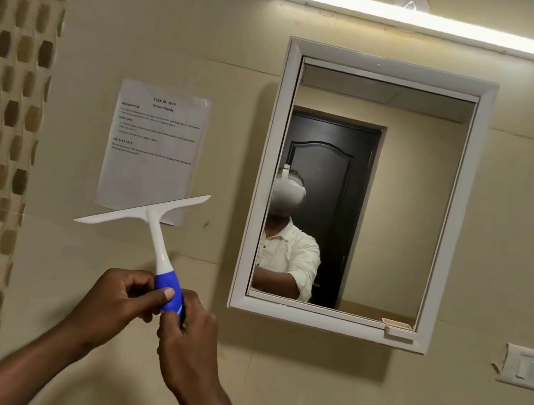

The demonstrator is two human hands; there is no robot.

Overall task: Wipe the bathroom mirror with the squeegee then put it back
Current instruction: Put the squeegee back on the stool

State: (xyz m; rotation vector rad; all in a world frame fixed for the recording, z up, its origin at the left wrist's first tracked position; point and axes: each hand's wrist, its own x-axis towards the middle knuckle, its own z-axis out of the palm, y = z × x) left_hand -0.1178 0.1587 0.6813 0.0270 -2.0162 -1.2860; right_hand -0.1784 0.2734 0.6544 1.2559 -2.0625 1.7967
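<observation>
A white-framed bathroom mirror (363, 196) hangs on a beige wall. Left of and below the mirror, well clear of its glass, a squeegee (156, 238) stands blade-up, tilted. Both hands grip its blue handle: left hand (119, 301) fingers wrapped around it, right hand (189, 340) apparently pinching its base.

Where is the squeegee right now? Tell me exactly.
In the head view, the squeegee is held up left of the mirror, its blue handle gripped by the left hand and right hand, blade across the taped paper sheet.

Paper sheet (153, 150) taped to the wall, left of the mirror (360, 195): headings read "TASK ID: 3070", "Mirror Wiping", "DESCRIPTION", "TASK GOAL", "INITIAL STATE". Body text too small to read.
</observation>
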